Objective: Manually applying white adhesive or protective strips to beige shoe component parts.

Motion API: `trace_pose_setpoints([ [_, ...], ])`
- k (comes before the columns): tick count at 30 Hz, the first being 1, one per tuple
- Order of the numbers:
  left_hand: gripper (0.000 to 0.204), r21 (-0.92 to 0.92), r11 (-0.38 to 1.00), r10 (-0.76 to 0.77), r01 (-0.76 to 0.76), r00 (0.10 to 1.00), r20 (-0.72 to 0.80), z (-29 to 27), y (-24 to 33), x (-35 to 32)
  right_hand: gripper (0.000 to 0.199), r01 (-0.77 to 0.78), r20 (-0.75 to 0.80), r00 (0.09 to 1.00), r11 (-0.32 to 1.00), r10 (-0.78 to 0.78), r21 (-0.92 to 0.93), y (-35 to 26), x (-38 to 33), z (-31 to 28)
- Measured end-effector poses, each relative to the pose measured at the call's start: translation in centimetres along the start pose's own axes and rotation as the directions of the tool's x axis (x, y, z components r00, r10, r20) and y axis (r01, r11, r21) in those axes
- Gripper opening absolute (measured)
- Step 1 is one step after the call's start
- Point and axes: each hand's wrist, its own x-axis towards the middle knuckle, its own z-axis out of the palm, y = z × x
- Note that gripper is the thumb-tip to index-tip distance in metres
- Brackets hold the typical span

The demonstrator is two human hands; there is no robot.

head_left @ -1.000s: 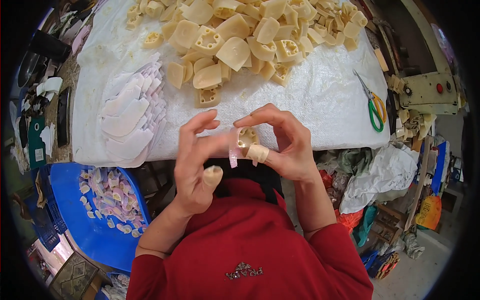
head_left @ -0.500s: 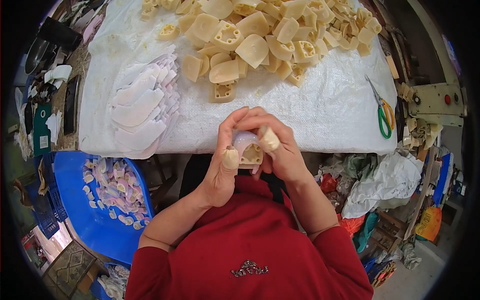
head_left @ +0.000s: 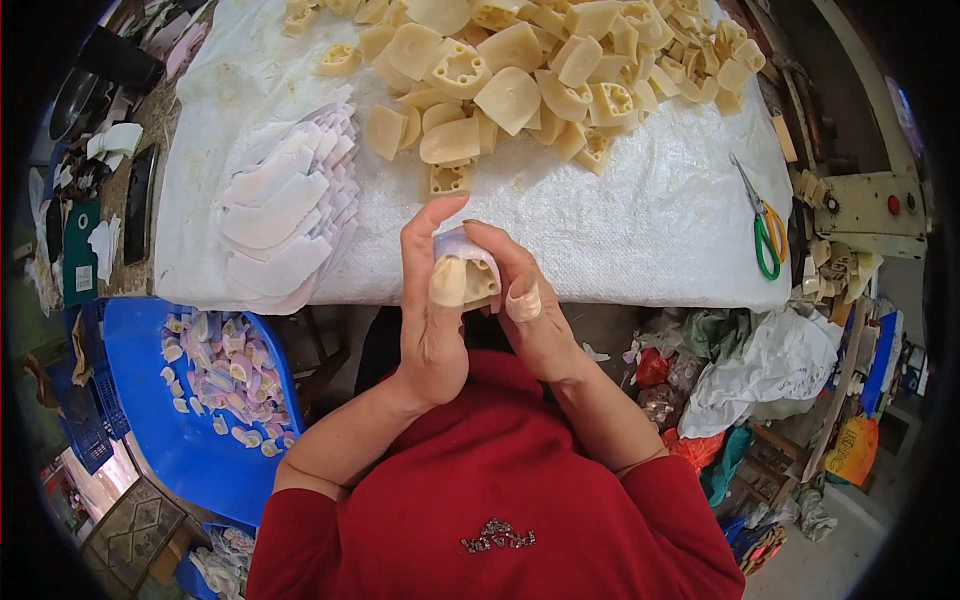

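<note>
Between my hands, just off the table's near edge, is a cream plastic shoe heel (head_left: 483, 284) with holes in its end face, turned toward me. A shiny lilac covering piece (head_left: 456, 243) curves over its top and side. My left hand (head_left: 432, 335) grips it from the left, its thumb laid across the end face and its index finger stretched upward. My right hand (head_left: 532, 315) closes on the right side, fingers along the covering. Both thumbs wear pale wraps. Beyond my hands lie a pile of cream heels (head_left: 508, 97) and a stack of pale lilac cut pieces (head_left: 275, 207).
The table (head_left: 620, 240) has a white woven cover. Green-and-orange-handled scissors (head_left: 769, 240) lie at its right edge. A blue tub (head_left: 135, 360) on the left holds many covered heels (head_left: 235, 375). Plastic bags (head_left: 765, 365) are heaped at the right. A dark phone-like slab (head_left: 141, 205) lies far left.
The heel has shifted slightly left and up and tilted. My left thumb has moved onto its end face. The right thumb has dropped from the top to its lower right side.
</note>
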Motion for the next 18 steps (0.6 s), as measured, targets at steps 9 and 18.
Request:
trace_pose_setpoints([
  [9, 0.052, 0.164, 0.983, 0.083, -0.077, 0.996, -0.028, 0.0, -1.1, -0.2, 0.033, 0.107, 0.006, 0.994, 0.970, -0.109, -0.220, -0.2, 0.3, -0.1],
  [18, 0.088, 0.511, 0.853, 0.036, -0.110, 0.988, 0.153, -1.4, 1.2, 0.7, 0.036, 0.300, 0.081, 0.916, 0.535, -0.393, -0.789, -2.6, 2.0, -1.7],
])
